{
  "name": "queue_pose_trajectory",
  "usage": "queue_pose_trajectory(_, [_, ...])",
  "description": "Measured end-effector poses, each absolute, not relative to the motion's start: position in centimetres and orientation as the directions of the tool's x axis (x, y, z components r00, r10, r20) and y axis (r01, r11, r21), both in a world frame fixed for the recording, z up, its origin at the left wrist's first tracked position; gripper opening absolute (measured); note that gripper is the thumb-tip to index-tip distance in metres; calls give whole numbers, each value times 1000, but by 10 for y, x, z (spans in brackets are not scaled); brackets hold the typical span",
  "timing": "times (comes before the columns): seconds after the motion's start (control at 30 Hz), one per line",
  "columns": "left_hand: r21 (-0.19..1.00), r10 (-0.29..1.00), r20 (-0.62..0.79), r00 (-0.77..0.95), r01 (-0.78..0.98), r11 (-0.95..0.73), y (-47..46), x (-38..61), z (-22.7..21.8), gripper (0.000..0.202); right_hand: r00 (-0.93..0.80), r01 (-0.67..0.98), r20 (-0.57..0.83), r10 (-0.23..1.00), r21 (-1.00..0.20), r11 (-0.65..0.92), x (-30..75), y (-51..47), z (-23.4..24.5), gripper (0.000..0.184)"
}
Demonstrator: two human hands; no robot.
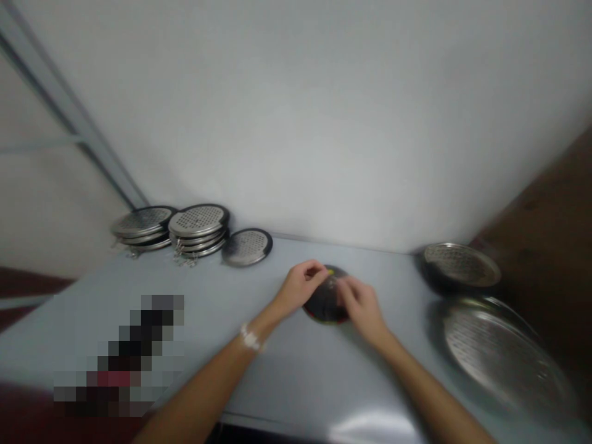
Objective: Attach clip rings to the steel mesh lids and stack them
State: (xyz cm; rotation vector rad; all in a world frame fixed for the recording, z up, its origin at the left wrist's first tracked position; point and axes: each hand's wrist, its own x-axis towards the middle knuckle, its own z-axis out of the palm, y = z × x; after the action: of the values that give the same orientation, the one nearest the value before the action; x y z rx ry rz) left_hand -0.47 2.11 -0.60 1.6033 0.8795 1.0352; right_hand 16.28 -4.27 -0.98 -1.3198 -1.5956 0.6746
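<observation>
A dark round disc [324, 302] with a thin coloured line along its near edge lies on the table between my two hands. My left hand [300, 283] is closed in a pinch over the disc's left side, beside a small yellow spot. Over its right side is my right hand [361, 302], blurred, with thumb and fingers pressed together near a small pale detail at the disc's middle. Whatever sits between the fingertips of either hand is too small and smeared to make out.
Two stacks of perforated metal discs with black rims, a left stack [145, 222] and a right stack [198, 222], stand at the back left. A single perforated disc [248, 246] lies beside them. At the right are a metal bowl-like piece [462, 265] and a large perforated piece [499, 357].
</observation>
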Motion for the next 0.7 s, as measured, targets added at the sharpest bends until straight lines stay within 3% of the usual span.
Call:
queue_pose_trajectory(0.2, [990,862,138,488,-38,-137,18,-5,-4,21,-36,476,298,954,-834,279,164,-41,-13,42])
queue_pose_trajectory(0.37, [996,868,88,488,-47,-75,14,-5,-4,21,-85,551,335,938,-769,325,161,-45,-16,32])
queue_pose_trajectory(0.47, [997,876,69,477,-51,-50,14,-6,-2,25,-53,507,339,939,-802,318,157,-47,-18,22])
queue_pose_trajectory(0.7, [998,871,68,486,-24,-65,12,-5,-4,22,15,391,343,939,-866,310,153,-43,-20,23])
